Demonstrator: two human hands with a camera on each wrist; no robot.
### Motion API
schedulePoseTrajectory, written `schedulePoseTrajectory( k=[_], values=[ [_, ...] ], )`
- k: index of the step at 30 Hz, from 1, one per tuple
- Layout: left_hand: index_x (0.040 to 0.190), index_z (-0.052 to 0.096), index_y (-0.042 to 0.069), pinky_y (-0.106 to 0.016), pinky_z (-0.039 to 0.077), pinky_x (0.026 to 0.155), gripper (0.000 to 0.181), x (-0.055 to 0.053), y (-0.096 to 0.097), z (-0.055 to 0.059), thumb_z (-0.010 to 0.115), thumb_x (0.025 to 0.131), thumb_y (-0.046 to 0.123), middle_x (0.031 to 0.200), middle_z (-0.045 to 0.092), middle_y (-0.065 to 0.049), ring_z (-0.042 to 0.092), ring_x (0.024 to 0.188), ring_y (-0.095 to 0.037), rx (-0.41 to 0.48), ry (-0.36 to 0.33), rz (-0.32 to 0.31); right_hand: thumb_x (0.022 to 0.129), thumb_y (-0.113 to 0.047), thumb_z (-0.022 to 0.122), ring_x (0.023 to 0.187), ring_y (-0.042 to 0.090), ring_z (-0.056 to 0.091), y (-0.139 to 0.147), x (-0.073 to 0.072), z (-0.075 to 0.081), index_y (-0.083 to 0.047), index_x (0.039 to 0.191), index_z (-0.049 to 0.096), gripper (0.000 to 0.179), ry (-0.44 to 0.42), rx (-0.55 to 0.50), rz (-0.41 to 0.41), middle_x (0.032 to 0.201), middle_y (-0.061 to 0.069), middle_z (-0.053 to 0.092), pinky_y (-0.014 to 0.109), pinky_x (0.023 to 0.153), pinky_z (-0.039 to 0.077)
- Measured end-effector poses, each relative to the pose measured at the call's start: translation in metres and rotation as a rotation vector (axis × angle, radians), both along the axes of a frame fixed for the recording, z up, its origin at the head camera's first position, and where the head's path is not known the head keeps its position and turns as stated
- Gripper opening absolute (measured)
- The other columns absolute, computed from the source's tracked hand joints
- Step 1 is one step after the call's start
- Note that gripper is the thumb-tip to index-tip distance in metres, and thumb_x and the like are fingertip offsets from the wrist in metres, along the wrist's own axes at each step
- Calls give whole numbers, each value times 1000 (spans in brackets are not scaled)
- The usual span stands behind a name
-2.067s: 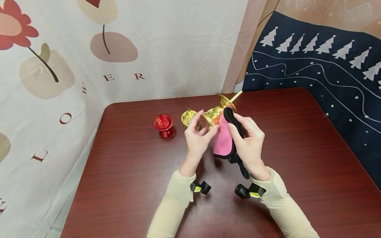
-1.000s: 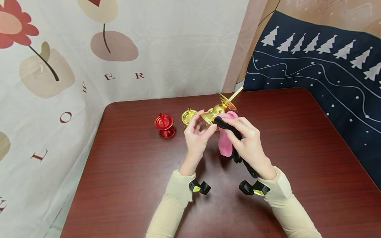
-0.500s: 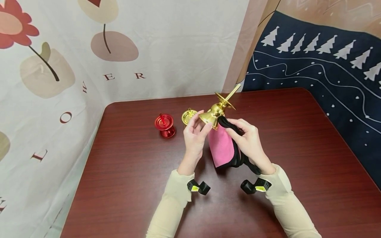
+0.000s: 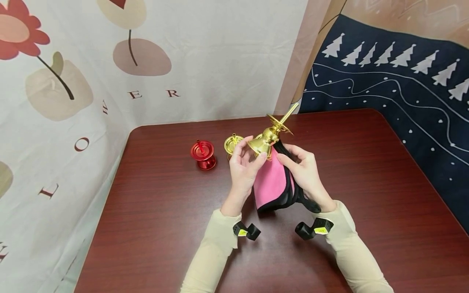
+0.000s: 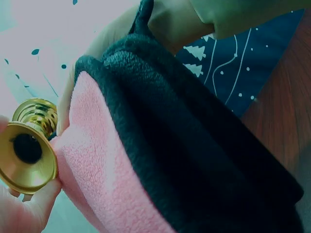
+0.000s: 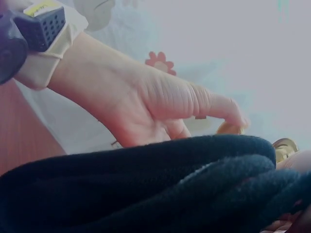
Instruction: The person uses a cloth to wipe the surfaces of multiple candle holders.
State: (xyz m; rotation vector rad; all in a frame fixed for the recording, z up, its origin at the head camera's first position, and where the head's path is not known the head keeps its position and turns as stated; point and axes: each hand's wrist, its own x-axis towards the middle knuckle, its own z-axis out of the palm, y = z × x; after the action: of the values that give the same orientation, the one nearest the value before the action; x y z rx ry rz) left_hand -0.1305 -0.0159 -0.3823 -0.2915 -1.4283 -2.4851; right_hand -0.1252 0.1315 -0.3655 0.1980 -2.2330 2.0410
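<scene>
My left hand [image 4: 243, 173] holds a gold candlestick [image 4: 270, 134] by its flared base, thumb on the rim. The candlestick is tilted, its stem pointing up and right. A pink cloth with black edging [image 4: 272, 181] is bunched in my right hand [image 4: 307, 173], pinched with the thumb on top. Its upper end meets the candlestick's underside. In the left wrist view the hollow base [image 5: 41, 172] faces the camera, with the cloth [image 5: 102, 155] against its right side. Black folds [image 6: 146, 179] fill the lower right wrist view and hide part of my left hand [image 6: 141, 97].
A red candlestick [image 4: 202, 152] stands to the left on the brown table [image 4: 154, 228]. Another gold candlestick [image 4: 233, 143] is behind my left hand, partly covered. A further gold piece [image 4: 258, 136] shows behind the held one. Printed curtains [image 4: 220, 61] hang at the back.
My right hand has shifted the cloth along the candlestick, from its upper part down towards the base. The cloth now hangs wider and lower. The left hand has kept its hold, nearly in place.
</scene>
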Motion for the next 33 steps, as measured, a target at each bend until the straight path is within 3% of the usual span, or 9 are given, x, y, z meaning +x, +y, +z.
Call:
schedulePoseTrajectory(
  k=[5,12,17,21,26,33],
  values=[
    [123,43,-13,-25,48,82,57,-2,0,-2,66,73,-6,110,55,-4,56,98,-14,5,6,-2,87,-6,65,78,9,61,1,8,4,8,112,62,29,17,-10,-11,94,1,67,19,67,51],
    [123,40,-17,-25,46,87,55,-3,-1,-5,61,72,-13,113,55,-7,55,99,-11,-44,-41,-22,85,-3,66,79,7,61,2,16,10,4,111,65,27,131,87,-52,100,17,66,17,67,50],
    [118,47,-17,-23,46,85,49,-5,-2,-4,61,71,-14,112,55,-13,55,95,-10,-136,-83,-55,80,9,66,69,5,53,-5,28,28,11,104,65,24,256,198,-97,90,21,63,12,60,44],
    [111,53,-17,-19,47,79,40,-7,-2,-4,63,73,-13,106,57,-17,55,89,-8,-233,-122,-8,78,12,66,65,7,49,-7,30,29,12,101,65,23,345,274,-105,83,20,62,11,56,41],
    [103,58,-16,-20,48,75,32,-9,-3,-3,68,74,-11,101,59,-21,56,85,-10,-327,-133,38,78,12,66,64,8,48,-7,31,28,12,100,65,22,348,291,-99,82,19,61,12,54,39],
    [102,61,-11,-20,47,71,33,-15,-4,-7,72,71,-8,98,62,-19,55,85,-10,-404,-115,20,78,12,66,63,5,48,3,27,16,10,100,66,22,340,300,-98,80,16,61,12,54,39]
  ],
)
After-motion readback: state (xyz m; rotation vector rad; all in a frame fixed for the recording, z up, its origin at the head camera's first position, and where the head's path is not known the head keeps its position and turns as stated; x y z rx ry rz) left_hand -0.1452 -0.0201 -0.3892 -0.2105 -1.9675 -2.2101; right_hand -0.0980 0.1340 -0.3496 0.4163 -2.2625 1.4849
